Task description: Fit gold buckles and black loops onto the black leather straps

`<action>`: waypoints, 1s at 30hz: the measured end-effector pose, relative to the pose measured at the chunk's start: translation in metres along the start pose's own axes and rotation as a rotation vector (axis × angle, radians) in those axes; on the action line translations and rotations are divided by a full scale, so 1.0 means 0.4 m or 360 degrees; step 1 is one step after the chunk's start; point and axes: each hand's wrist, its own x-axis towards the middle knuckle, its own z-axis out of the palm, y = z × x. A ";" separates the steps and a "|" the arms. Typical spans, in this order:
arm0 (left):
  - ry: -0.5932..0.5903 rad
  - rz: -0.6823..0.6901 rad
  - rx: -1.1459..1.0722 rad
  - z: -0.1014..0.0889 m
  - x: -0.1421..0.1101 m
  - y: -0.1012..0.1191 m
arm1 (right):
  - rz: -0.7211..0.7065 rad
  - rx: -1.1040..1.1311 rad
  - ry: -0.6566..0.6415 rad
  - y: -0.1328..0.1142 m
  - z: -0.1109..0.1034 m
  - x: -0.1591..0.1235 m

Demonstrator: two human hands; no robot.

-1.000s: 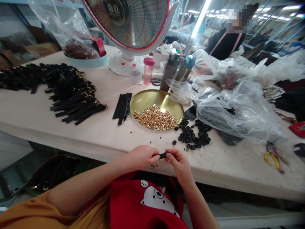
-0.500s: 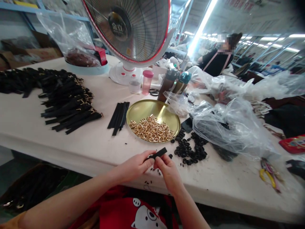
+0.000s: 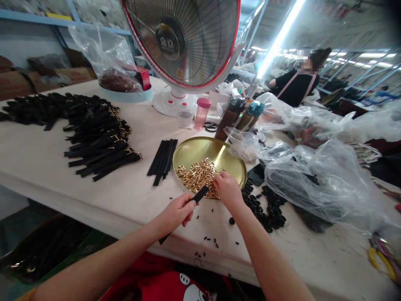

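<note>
My left hand is closed round a black webbing strap, whose front end sticks out beyond the fingers toward the tray. My right hand reaches over the rim of a round gold tray, its curled fingertips in a heap of small gold metal buckles. What those fingertips pinch is hidden. Left of the tray lies a small bundle of black straps. Beside my right forearm are many small round black pieces.
A heater fan stands behind the tray. Nearby are a pink cup, bottles and clear plastic bags. Finished-looking straps with gold ends pile up left. Pliers lie right. A person is in the background.
My right hand has left the strap and moved forward into the gold buckles. My left hand keeps the strap, slightly further left. The view has shifted a little.
</note>
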 end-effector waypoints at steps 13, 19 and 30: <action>0.0130 0.0137 -0.0045 0.039 0.014 0.034 | 0.0321 0.0246 0.0163 0.062 -0.015 -0.063; 0.0127 0.0063 -0.0048 0.024 0.000 0.020 | 0.0289 0.0350 0.0061 0.041 0.022 -0.009; 0.0128 0.0139 0.0074 0.016 0.045 0.018 | 0.0395 0.1049 0.0111 0.006 -0.027 -0.037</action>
